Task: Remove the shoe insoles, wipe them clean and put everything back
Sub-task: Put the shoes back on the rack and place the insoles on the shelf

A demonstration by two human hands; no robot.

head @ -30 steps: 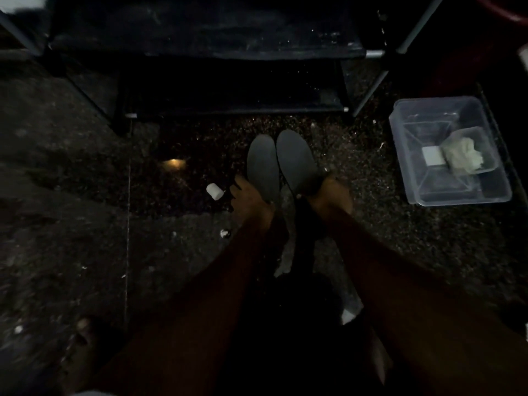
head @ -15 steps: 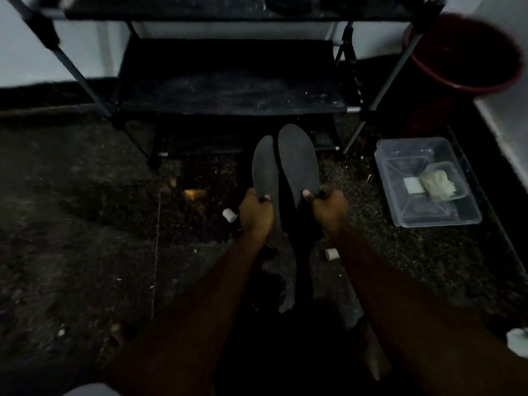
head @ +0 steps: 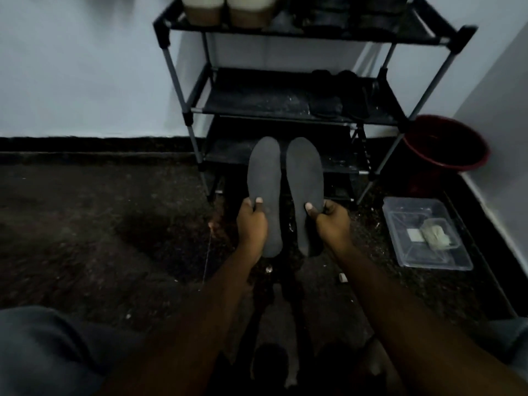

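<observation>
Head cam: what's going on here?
A person's left hand pinches one dark grey flat insole, and the right hand grips the other dark grey insole. Both are held up side by side, not touching, in front of a black metal shoe rack. A pale crumpled cloth lies in a clear plastic tub on the floor to the right. Neither hand is on it.

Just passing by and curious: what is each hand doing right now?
Left hand: closed, holding the left insole.
Right hand: closed, holding the right insole.
</observation>
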